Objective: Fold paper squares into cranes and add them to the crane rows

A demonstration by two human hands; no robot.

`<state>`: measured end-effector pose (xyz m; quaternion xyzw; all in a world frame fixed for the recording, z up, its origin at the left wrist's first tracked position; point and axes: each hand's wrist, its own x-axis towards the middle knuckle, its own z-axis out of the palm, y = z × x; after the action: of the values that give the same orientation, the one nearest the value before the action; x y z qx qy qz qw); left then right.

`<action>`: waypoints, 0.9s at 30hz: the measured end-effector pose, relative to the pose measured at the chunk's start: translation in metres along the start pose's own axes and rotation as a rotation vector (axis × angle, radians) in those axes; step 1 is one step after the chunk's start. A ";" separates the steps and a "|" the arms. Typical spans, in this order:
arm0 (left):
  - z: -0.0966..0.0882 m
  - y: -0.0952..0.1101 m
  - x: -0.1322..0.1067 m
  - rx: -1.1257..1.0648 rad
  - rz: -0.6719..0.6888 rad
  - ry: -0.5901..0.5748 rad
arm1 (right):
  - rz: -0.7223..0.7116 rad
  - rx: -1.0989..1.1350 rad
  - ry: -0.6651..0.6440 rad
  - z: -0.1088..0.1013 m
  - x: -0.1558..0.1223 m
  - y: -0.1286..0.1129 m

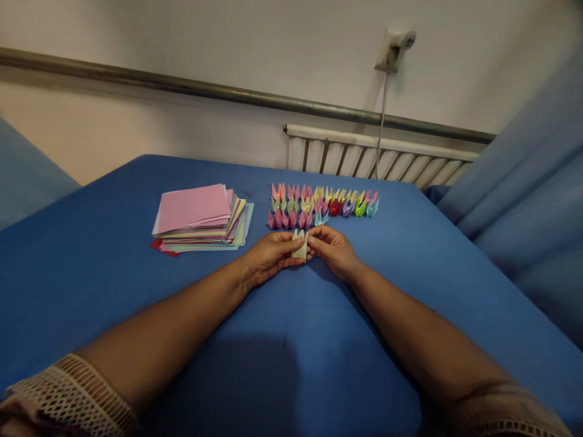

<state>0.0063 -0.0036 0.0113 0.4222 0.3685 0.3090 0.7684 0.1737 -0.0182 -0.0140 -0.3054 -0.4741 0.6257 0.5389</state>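
Note:
A small pale yellow-green folded paper [299,247] is held upright between my two hands, just above the blue cloth. My left hand [272,254] grips its left side, with the thumb across the front. At its right edge, my right hand [334,247] pinches the paper between thumb and forefinger. Pointed flaps stick up at its top. Right behind my hands stand rows of folded paper cranes [291,206] in pink, yellow, green, red, purple and light blue.
A thick stack of coloured paper sheets [195,209], pink on top, lies on the blue-covered table [113,291] to the left. Behind the table are a radiator [364,152], a metal pipe [204,88] and a wall socket [392,51] with a cord. A blue curtain [523,194] hangs on the right.

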 end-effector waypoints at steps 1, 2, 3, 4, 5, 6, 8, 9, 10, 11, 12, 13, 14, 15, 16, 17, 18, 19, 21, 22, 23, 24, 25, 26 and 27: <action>0.000 0.000 0.000 -0.001 0.000 0.001 | -0.001 0.002 -0.003 0.000 0.000 0.000; 0.000 0.000 0.000 -0.002 -0.001 0.002 | -0.002 0.002 -0.005 0.000 0.000 0.000; 0.000 0.000 0.000 -0.006 -0.002 0.002 | -0.003 0.002 -0.006 -0.001 0.000 0.001; 0.000 0.000 0.000 -0.011 -0.004 0.002 | -0.003 0.000 -0.006 -0.001 0.000 0.001; 0.000 0.001 0.000 -0.018 -0.008 0.001 | -0.003 -0.001 -0.007 -0.001 0.000 0.001; 0.000 0.001 0.000 -0.027 -0.012 0.000 | -0.002 -0.002 -0.009 -0.001 0.000 0.001; 0.000 0.002 0.000 -0.057 -0.018 -0.004 | -0.001 -0.005 -0.012 -0.001 -0.001 0.000; 0.000 0.003 0.001 -0.079 -0.016 -0.004 | -0.003 -0.011 -0.012 -0.001 -0.001 -0.001; -0.001 0.004 0.001 -0.101 -0.013 -0.005 | -0.008 -0.022 -0.011 -0.001 -0.001 -0.001; -0.001 0.004 0.001 -0.123 -0.009 -0.006 | -0.018 -0.035 -0.010 0.000 -0.002 -0.002; -0.002 0.005 0.001 -0.141 -0.004 -0.006 | -0.029 -0.049 -0.008 0.000 -0.002 -0.002; -0.002 0.005 0.001 -0.152 -0.001 -0.006 | -0.041 -0.059 -0.005 0.000 -0.002 -0.003; -0.002 0.005 0.001 -0.157 0.000 -0.007 | -0.051 -0.065 0.000 0.001 -0.001 -0.002; -0.002 0.005 0.001 -0.153 -0.001 -0.010 | -0.054 -0.066 0.005 0.001 -0.001 -0.002; -0.002 0.005 0.001 -0.144 -0.002 -0.013 | -0.052 -0.066 0.012 0.002 -0.001 -0.002; -0.002 0.005 0.001 -0.132 -0.004 -0.016 | -0.048 -0.063 0.020 0.002 0.000 -0.002; -0.001 0.004 0.001 -0.119 -0.005 -0.019 | -0.042 -0.062 0.025 0.002 0.000 -0.001; -0.001 0.004 0.000 -0.108 -0.007 -0.023 | -0.036 -0.061 0.028 0.002 0.000 -0.001; -0.001 0.004 0.000 -0.096 -0.010 -0.025 | -0.029 -0.056 0.028 0.003 0.000 -0.001; 0.000 0.004 0.000 -0.095 -0.011 -0.022 | -0.026 -0.053 0.029 0.003 0.000 -0.001; 0.000 0.004 0.000 -0.095 -0.014 -0.020 | -0.023 -0.050 0.031 0.003 0.000 -0.001; 0.000 0.004 0.000 -0.096 -0.016 -0.018 | -0.021 -0.050 0.033 0.003 0.000 -0.001; 0.000 0.004 0.000 -0.096 -0.019 -0.017 | -0.020 -0.050 0.034 0.003 0.000 -0.001; 0.000 0.004 -0.001 -0.096 -0.020 -0.017 | -0.020 -0.052 0.034 0.004 0.000 -0.002; 0.000 0.004 -0.001 -0.095 -0.020 -0.017 | -0.021 -0.055 0.033 0.004 0.000 -0.001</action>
<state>0.0050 -0.0020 0.0151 0.3842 0.3512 0.3150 0.7936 0.1712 -0.0197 -0.0114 -0.3257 -0.4853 0.6016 0.5445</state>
